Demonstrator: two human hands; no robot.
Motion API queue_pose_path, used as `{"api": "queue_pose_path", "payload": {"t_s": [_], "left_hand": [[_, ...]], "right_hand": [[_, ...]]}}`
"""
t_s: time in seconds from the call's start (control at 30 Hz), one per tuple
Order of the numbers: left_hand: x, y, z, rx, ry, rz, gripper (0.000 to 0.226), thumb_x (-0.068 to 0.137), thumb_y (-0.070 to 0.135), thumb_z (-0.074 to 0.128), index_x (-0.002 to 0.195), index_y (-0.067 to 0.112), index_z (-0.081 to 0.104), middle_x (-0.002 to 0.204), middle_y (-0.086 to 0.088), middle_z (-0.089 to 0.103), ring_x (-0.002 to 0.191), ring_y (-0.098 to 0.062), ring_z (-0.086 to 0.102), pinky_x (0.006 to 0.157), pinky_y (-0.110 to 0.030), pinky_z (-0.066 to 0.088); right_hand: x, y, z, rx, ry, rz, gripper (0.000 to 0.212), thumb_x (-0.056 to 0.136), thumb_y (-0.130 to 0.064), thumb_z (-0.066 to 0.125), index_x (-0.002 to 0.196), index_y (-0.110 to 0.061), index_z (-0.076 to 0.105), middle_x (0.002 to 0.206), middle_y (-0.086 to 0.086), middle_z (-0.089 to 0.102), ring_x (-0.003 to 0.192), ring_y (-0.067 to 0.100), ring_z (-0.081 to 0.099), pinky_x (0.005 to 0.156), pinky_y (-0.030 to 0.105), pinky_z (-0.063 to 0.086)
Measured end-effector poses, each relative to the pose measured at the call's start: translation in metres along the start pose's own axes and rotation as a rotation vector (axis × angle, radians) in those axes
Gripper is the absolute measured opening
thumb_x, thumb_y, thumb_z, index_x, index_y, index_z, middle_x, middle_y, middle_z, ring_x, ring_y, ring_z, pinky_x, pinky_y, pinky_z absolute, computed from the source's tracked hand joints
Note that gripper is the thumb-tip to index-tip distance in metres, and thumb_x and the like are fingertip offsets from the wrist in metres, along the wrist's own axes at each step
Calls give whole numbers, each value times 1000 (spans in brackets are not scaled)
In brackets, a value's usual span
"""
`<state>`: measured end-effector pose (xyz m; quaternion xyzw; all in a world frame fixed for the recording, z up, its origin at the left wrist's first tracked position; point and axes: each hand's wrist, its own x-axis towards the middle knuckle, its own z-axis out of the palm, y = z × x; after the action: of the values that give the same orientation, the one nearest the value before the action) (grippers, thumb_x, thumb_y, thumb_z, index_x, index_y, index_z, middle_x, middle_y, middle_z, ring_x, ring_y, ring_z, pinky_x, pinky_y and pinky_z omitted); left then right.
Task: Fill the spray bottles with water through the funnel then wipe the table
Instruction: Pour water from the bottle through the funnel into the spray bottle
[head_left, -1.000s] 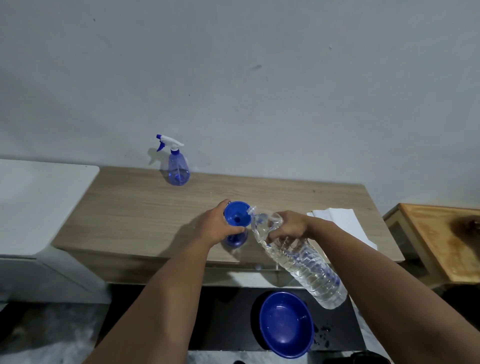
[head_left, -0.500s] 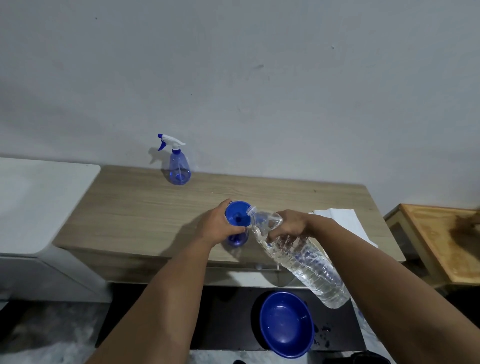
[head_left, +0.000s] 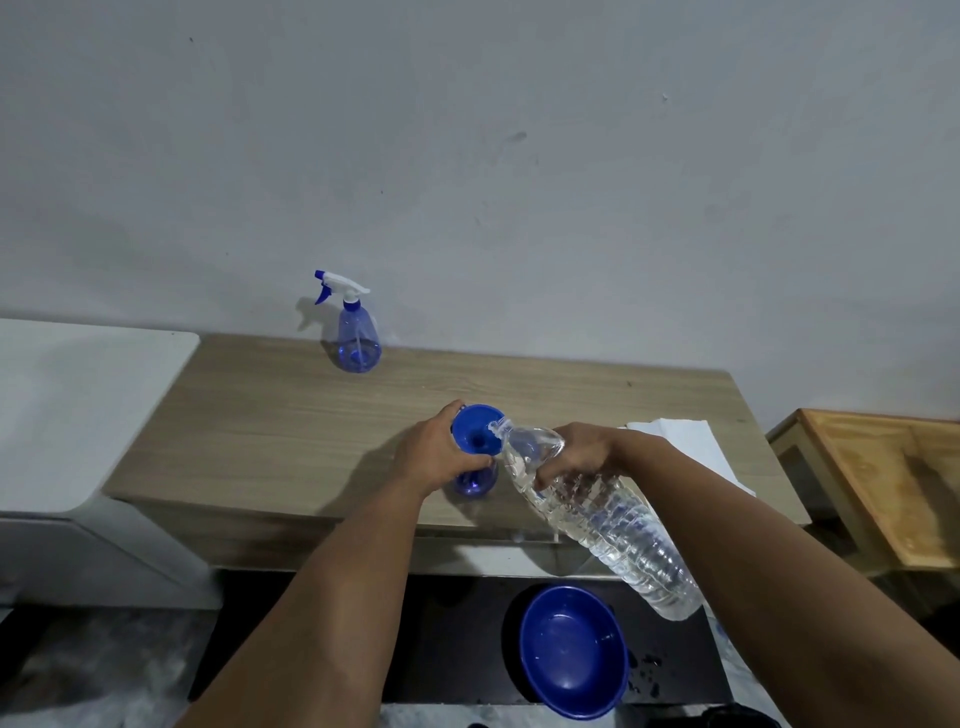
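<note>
A blue funnel (head_left: 475, 434) stands in the neck of an open blue spray bottle (head_left: 474, 483) near the front edge of the wooden table (head_left: 291, 415). My left hand (head_left: 434, 449) grips the funnel and bottle neck. My right hand (head_left: 582, 452) holds a large clear water bottle (head_left: 602, 519) tilted with its mouth at the funnel's rim. A second blue spray bottle (head_left: 356, 332) with a white trigger head stands upright at the back left of the table.
White paper towels (head_left: 691, 447) lie on the table's right end. A blue bowl (head_left: 571, 649) sits on a dark low surface below the table front. A white counter (head_left: 78, 405) adjoins on the left, a small wooden table (head_left: 893, 478) on the right.
The water bottle has tilted slightly further, its mouth staying at the funnel rim. Both hands keep their grips and the spray bottles have not moved.
</note>
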<state>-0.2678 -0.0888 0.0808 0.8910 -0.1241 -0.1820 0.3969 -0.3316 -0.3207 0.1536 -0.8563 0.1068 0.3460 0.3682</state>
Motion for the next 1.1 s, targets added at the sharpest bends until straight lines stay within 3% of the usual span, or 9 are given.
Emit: {"api": "queue_pose_path", "payload": {"t_s": [0.17, 0.3, 0.53, 0.7, 0.8, 0.87, 0.93, 1.0, 1.1], "left_hand": [[0, 1, -1, -3, 7, 9, 120, 43, 68, 79, 150, 37, 37, 131, 7, 66, 118, -19, 64, 100, -43, 54], [1, 0, -1, 4, 4, 0, 119, 46, 67, 82, 151, 37, 36, 132, 8, 66, 119, -18, 63, 100, -42, 54], [0, -1, 0, -11, 7, -5, 120, 43, 67, 81, 150, 37, 37, 132, 7, 66, 119, -18, 63, 100, -43, 54], [-1, -1, -1, 1, 4, -9, 123, 42, 70, 80, 152, 37, 36, 134, 8, 65, 120, -17, 63, 100, -43, 54], [-3, 0, -3, 6, 2, -3, 124, 40, 71, 78, 152, 35, 37, 134, 9, 65, 120, -17, 63, 100, -43, 54], [-5, 2, -4, 13, -3, 9, 124, 41, 71, 78, 152, 35, 37, 135, 9, 64, 121, -18, 62, 101, -43, 54], [-6, 4, -6, 10, -11, 15, 120, 41, 71, 78, 149, 36, 40, 132, 8, 65, 119, -19, 62, 101, -43, 53], [-8, 7, -9, 10, -13, 24, 113, 41, 71, 78, 144, 39, 43, 126, 9, 67, 115, -19, 63, 99, -43, 54], [-9, 9, -10, 18, -16, 30, 110, 41, 73, 76, 141, 39, 46, 126, 9, 67, 114, -20, 64, 97, -45, 55]], "right_hand": [[-1, -1, 0, -10, 5, -3, 33, 85, -16, 83, 114, -7, 72, 106, 14, 74, 86, 25, 73, 66, 29, 61], [0, -2, 0, -26, -5, -12, 39, 88, -16, 81, 122, -1, 70, 108, 13, 73, 88, 23, 72, 64, 25, 60], [-2, -5, 0, -43, -7, -7, 25, 89, -17, 80, 110, -9, 70, 97, 7, 72, 80, 20, 70, 61, 24, 60], [-2, -4, 1, -52, -2, -25, 36, 90, -16, 79, 121, 1, 69, 99, 10, 72, 80, 19, 71, 62, 24, 61], [0, 3, -1, -17, 61, -61, 29, 85, -19, 84, 110, -14, 70, 91, 5, 74, 74, 19, 73, 65, 30, 62], [4, 12, -1, 13, 132, -118, 34, 79, -25, 88, 106, -22, 70, 94, 4, 78, 83, 24, 77, 78, 39, 65], [2, 20, -1, 78, 230, -180, 36, 77, -21, 90, 107, -25, 70, 99, 0, 79, 89, 22, 77, 82, 36, 61], [-1, 28, -1, 199, 323, -214, 39, 78, -14, 91, 109, -24, 69, 98, -1, 78, 86, 20, 77, 76, 31, 61], [-7, 40, -8, 345, 431, -256, 44, 80, -6, 88, 116, -16, 66, 101, 13, 78, 85, 24, 76, 76, 28, 62]]}}
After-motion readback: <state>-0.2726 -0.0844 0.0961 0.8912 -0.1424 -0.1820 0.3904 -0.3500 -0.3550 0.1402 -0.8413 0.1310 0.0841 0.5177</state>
